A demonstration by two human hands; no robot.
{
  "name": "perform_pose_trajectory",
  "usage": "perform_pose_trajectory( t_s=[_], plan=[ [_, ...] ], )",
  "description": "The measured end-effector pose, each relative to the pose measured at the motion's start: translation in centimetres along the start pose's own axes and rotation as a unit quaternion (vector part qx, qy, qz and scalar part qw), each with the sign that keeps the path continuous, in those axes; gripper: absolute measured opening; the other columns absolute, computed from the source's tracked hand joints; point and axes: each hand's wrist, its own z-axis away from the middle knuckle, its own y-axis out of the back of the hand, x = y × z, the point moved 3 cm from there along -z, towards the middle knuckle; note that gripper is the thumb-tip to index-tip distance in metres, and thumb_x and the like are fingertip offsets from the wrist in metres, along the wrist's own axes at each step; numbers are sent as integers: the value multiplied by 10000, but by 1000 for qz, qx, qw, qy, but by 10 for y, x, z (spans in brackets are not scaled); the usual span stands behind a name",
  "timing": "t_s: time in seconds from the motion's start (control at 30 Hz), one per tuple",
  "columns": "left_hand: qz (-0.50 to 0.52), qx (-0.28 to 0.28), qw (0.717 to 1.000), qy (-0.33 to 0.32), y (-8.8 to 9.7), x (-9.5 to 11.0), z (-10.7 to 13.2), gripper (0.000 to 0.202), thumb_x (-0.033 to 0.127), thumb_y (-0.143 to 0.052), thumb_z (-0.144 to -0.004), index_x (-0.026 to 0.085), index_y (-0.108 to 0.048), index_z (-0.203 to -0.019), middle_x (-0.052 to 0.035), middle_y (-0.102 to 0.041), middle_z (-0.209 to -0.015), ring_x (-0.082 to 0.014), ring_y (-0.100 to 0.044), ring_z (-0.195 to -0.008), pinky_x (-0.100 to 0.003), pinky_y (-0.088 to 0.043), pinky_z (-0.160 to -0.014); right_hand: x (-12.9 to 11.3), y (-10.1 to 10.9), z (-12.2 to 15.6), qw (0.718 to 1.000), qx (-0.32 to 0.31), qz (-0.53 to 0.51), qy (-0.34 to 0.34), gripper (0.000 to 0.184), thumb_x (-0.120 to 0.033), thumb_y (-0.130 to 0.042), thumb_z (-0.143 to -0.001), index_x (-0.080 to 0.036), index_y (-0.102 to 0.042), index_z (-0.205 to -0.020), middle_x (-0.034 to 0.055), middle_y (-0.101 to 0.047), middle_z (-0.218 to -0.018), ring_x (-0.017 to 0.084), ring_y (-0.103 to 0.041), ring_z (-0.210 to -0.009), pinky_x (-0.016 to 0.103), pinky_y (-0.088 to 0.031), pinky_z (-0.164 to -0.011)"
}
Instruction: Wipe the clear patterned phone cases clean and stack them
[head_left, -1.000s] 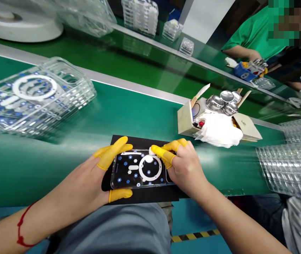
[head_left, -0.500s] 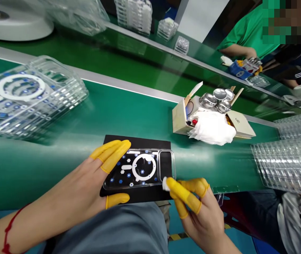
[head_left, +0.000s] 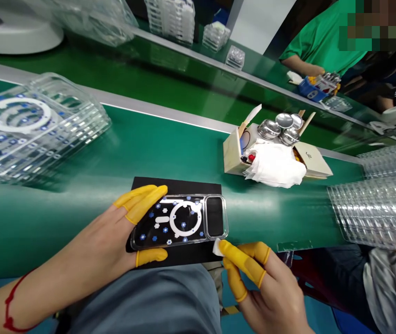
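Observation:
A clear phone case (head_left: pixel 180 222) with blue flowers and a white ring lies on a black mat (head_left: pixel 177 186) at the near edge of the green belt. My left hand (head_left: pixel 114 241), in yellow finger cots, grips the case's left end between fingers and thumb. My right hand (head_left: pixel 253 278), also in yellow cots, is off the belt's edge just right of the case. Its thumb and forefinger pinch a small white piece (head_left: pixel 216 246) close to the case's near right corner.
A stack of clear flowered cases (head_left: pixel 34 130) sits at the left. A small cardboard box (head_left: pixel 232 150) with metal caps and white cloth stands behind the mat. Clear trays (head_left: pixel 379 208) pile at the right. A person in green works across the belt (head_left: pixel 184 148).
My right hand lifted off the white ring and drew back toward me past the case's right end, carrying the small white piece. My left hand kept hold of the case.

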Motion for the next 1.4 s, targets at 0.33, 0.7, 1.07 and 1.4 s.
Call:
perform_pose_trajectory(
  t_s=[0.33, 0.7, 1.07, 1.4],
  plan=[
    [-9, 2, 1000, 5, 0, 1, 1, 943, 741, -628, -944, 332, -215, -1688, -83, -542, -1608, -367, -546, -1447, -499, -492, -1209, 11, 9, 7, 999, 0, -28, -46, 210, -119, -593, -1005, -181, -724, -1157, 45, -724, -862, 146, -713, -724, 231, -598, -639],
    [30, 25, 999, -23, 3, 7, 5, 823, 504, -689, -1003, 326, -243, -1671, -67, -538, -1590, -329, -564, -1411, -470, -448, -1246, 10, -61, -83, 979, 100, 173, -41, 355, -156, -554, -1002, -214, -661, -669, 63, -610, -682, 202, -544, -607, 337, -422, -553],
    [96, 55, 990, 84, 19, -2, 18, 854, 562, -780, -912, 389, -344, -1626, -40, -546, -1600, -364, -591, -1405, -520, -529, -1187, 42, -16, -64, 963, 196, -93, -160, 170, -179, -745, -934, -249, -817, -1071, -56, -619, -746, 104, -524, -593, 220, -466, -586],
    [88, 28, 995, 43, 26, 18, 4, 958, 638, -759, -910, 367, -227, -1659, -118, -449, -1683, -373, -477, -1525, -552, -481, -1222, 68, -48, -10, 913, 230, -120, -316, 312, -485, -813, -881, -226, -858, -1049, 35, -752, -863, 171, -621, -658, 302, -484, -624]
  ],
)
